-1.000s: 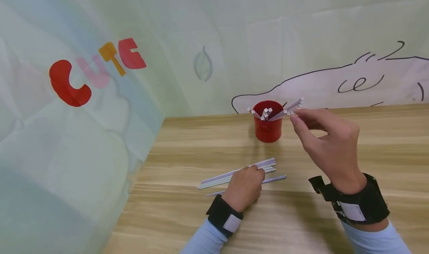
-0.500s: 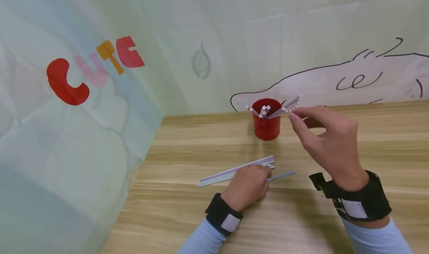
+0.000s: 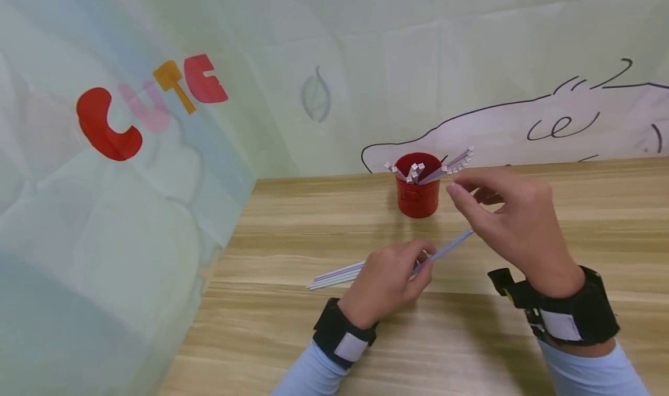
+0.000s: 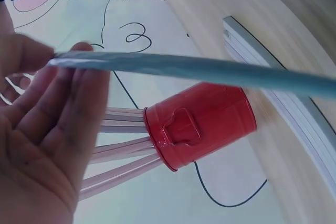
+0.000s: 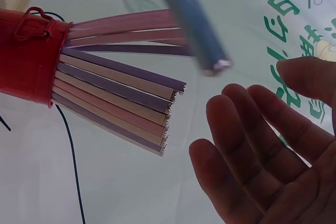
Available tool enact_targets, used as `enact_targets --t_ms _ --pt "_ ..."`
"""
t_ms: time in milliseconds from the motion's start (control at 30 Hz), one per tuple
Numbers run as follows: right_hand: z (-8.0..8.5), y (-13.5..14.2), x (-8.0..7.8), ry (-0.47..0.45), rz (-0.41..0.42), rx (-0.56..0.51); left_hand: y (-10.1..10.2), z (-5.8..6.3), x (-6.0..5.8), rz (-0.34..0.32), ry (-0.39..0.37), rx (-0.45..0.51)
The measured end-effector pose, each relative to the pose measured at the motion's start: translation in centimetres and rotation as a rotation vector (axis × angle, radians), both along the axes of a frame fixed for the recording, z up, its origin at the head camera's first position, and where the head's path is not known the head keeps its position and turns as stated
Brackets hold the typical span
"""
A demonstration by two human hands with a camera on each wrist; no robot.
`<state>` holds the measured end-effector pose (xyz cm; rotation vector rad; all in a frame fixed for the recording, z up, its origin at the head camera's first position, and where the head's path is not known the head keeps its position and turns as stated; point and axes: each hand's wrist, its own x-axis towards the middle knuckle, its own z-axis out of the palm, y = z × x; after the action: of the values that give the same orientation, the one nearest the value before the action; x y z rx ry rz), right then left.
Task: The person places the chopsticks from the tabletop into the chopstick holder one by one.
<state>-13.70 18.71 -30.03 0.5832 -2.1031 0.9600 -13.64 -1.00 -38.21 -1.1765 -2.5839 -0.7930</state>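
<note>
My left hand (image 3: 389,277) pinches a thin, straight blue stick (image 3: 450,246) between thumb and fingers. The stick slants up to the right, its far end just short of my right hand (image 3: 514,227). That hand hovers over the table with loosely bent fingers and nothing between them; in the right wrist view the stick's shiny tip (image 5: 215,66) hangs apart from the fingertips. A small red bucket (image 3: 418,201) stands upright left of the right hand. Pink and purple sticks (image 5: 121,98) with glittery ends lean out over its rim.
A bundle of several pale sticks (image 3: 337,275) lies on the wooden table (image 3: 251,326), partly hidden behind the left hand. A printed backdrop (image 3: 324,140) rises directly behind the bucket, and another sheet with coloured letters (image 3: 110,129) closes off the left side.
The blue stick has been lifted off the table by the left hand, its far end raised toward the right hand. The right hand has drawn slightly away from the bucket's sticks.
</note>
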Motion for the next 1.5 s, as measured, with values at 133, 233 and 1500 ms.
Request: enact_targets --t_ms 133,233,1500 --pt "-0.3 0.3 -0.2 -0.065 0.010 0.023 0.1 0.3 -0.1 -0.011 -0.035 0.178" --pt "-0.8 0.4 -0.3 -0.158 0.036 0.053 0.1 0.5 -0.1 -0.004 -0.057 0.314" --pt "1.3 0.5 1.1 0.432 -0.019 -0.402 0.1 -0.4 -0.2 0.093 0.262 0.071"
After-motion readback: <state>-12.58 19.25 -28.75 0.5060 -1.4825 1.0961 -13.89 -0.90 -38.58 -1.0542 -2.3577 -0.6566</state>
